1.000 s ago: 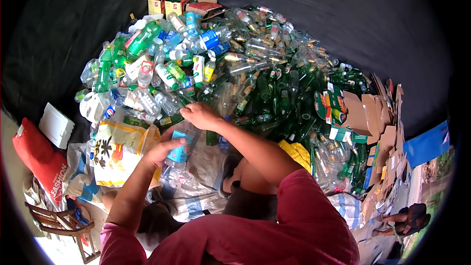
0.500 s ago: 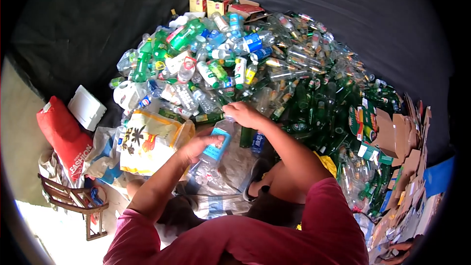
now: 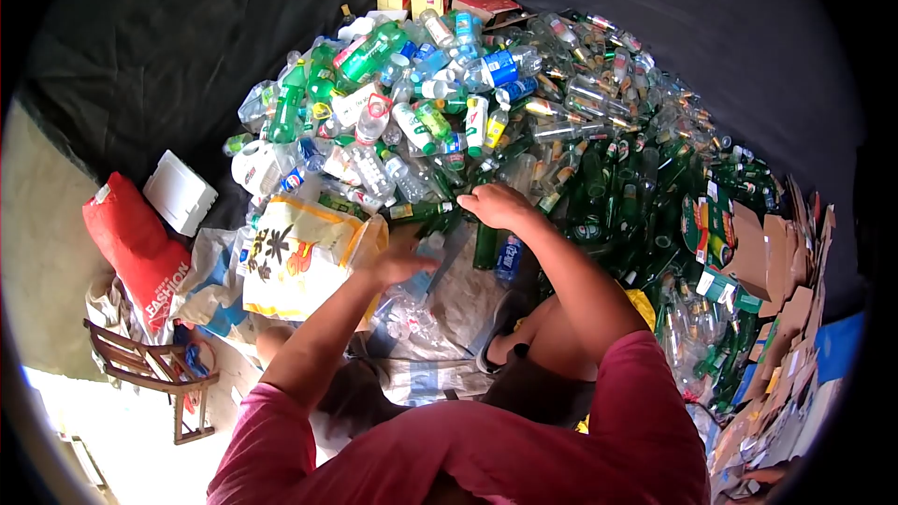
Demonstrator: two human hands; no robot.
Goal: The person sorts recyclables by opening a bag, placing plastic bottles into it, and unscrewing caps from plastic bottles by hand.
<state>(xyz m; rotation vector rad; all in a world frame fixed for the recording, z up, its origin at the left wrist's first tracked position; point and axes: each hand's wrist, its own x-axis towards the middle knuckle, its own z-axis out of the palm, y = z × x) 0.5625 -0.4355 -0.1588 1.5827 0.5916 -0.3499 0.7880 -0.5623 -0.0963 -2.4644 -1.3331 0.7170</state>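
Over at nine o'clock I see a red bag (image 3: 137, 251) beside a white box (image 3: 180, 193), a wooden chair (image 3: 176, 387) at eight, cardboard (image 3: 790, 320) between three and four, cartons (image 3: 427, 0) at twelve, dark sheeting (image 3: 683, 19) spanning ten to two.

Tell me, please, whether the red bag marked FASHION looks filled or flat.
Filled, it seems: the red bag bulges along its length, beside the white box. Its contents are hidden.

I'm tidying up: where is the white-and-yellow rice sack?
In the head view, the rice sack is left of centre, between the red bag and the left hand.
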